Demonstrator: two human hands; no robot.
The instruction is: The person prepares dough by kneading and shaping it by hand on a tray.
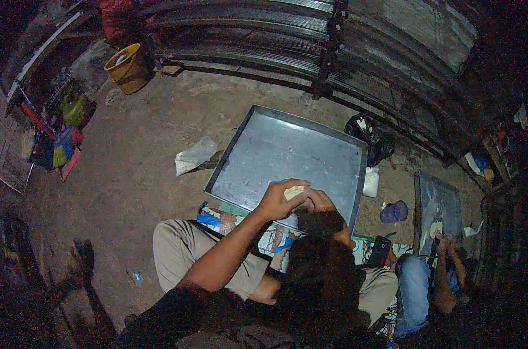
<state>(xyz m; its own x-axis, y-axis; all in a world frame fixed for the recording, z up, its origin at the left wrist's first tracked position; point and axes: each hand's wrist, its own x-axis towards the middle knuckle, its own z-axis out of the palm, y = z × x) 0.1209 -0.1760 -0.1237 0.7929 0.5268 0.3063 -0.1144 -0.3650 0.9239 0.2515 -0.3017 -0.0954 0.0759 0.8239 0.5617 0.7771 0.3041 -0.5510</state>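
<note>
Both my hands meet over the near edge of a square grey metal tray [299, 145] with low raised sides. My left hand [274, 200] curls round a pale, dough-like lump [294, 191], its thumb and fingers closed on it. From the other side my right hand [320, 205] presses against the same lump, fingers bent inward. Only the top of the lump shows between the hands; the rest is hidden by fingers. The tray's inner surface shows a few small specks.
A patterned mat [274, 238] lies under my legs, with a dark phone [381, 250] on it. Around the tray are a white bag [195, 157], a black bag [371, 139] and a purple bundle [394, 212]. A co-worker's hands [447, 244] are at another tray [441, 200]. A yellow bucket [127, 72] stands far left.
</note>
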